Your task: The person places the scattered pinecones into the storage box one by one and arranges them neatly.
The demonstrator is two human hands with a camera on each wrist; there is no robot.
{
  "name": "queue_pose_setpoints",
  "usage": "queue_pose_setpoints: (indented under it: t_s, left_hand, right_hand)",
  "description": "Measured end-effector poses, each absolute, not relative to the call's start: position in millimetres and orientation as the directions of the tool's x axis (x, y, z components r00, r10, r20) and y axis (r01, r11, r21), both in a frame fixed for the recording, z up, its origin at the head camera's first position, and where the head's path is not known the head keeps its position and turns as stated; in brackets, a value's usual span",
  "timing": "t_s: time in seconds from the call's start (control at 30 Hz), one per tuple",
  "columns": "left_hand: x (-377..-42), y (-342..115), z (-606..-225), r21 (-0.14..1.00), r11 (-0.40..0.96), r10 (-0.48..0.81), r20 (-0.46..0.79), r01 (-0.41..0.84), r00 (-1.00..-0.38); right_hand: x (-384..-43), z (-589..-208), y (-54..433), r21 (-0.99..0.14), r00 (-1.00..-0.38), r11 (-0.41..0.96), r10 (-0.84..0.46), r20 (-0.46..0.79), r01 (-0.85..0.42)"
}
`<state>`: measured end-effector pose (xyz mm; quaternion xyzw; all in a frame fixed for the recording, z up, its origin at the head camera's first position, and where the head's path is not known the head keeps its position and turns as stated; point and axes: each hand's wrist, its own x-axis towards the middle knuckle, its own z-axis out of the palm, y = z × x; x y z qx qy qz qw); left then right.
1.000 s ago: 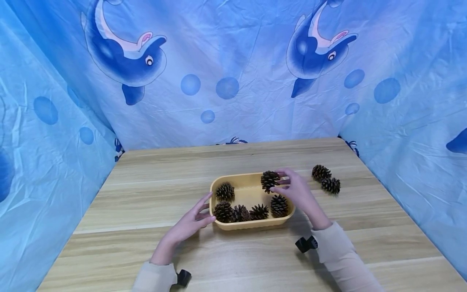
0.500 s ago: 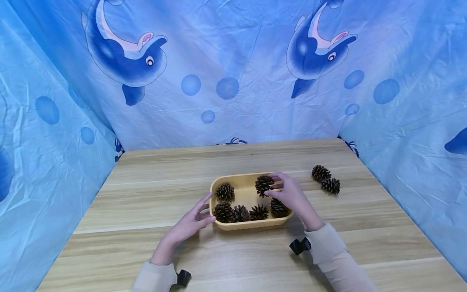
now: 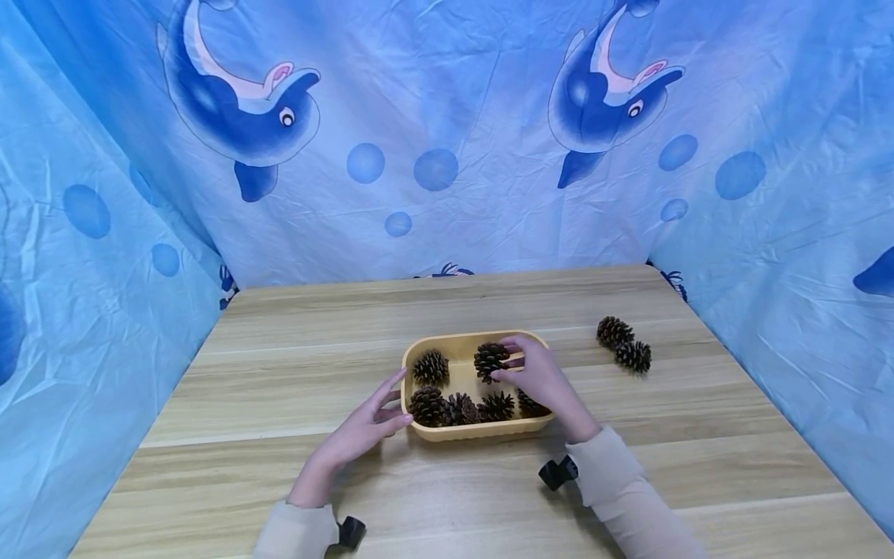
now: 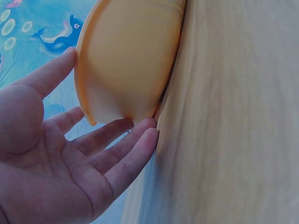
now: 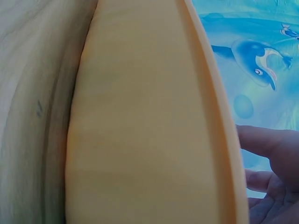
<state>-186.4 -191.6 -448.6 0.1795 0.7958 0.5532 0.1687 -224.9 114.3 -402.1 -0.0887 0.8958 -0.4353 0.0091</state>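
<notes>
A pale yellow-orange plastic basket (image 3: 482,432) stands on the table with several brown pine cones inside. At its left end my left hand (image 3: 366,423) rests with spread, fairly straight fingers, thumb at the rim. In the left wrist view the same hand (image 4: 70,154) has its fingertips along the end wall. Over the basket, right of its middle, my right hand (image 3: 538,378) holds a pine cone (image 3: 490,362) between thumb and fingers. In the right wrist view the basket wall (image 5: 145,116) hides that cone and part of the right hand (image 5: 275,172).
Two more pine cones, one (image 3: 615,331) behind the other (image 3: 633,356), lie on the table to the right. The wood-grain table (image 3: 314,326) extends around the basket. A blue dolphin-print curtain (image 3: 447,210) hangs along the back and sides.
My right hand has moved left and slightly nearer, carrying the pine cone from the basket's back right corner towards its middle. The left hand has stayed in place.
</notes>
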Motion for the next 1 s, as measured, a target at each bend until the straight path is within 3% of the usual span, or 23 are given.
queue_pose_setpoints:
  t_s: [1.0]
  left_hand:
    - [-185.8, -190.9, -449.2, 0.940, 0.326, 0.472, -0.068, 0.103, -0.879]
  right_hand:
    - [-233.4, -425.7, 75.1, -0.756, -0.981, 0.643, -0.192, -0.006, -0.121]
